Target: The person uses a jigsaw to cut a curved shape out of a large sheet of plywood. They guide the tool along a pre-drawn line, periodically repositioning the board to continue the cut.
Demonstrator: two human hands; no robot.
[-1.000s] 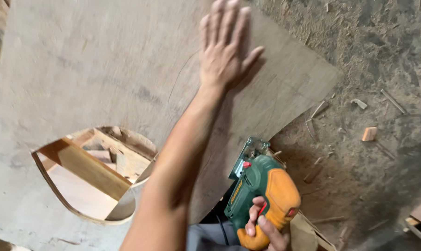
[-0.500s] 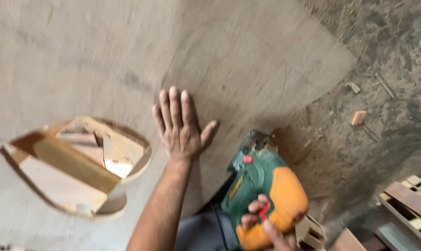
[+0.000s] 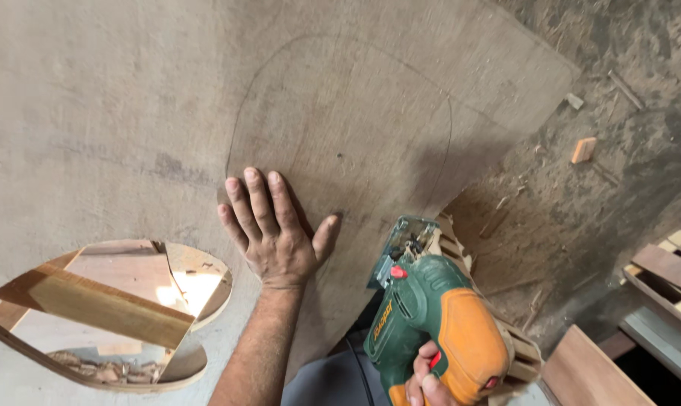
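- Two hands work: the left hand [image 3: 274,239] lies flat, fingers spread, on the large thin grey-brown plywood sheet [image 3: 340,113].
- The right hand [image 3: 428,378] clenches the green-orange jigsaw [image 3: 429,323] at the sheet's edge.
- Thin plywood probably flexes; press beside the pencilled curve [image 3: 235,120].

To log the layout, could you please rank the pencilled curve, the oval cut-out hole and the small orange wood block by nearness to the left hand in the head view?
From the left hand:
1. Pencilled curve on the plywood sheet, just above the fingertips.
2. Oval cut-out hole, lower left.
3. Small orange wood block, far right on the floor.
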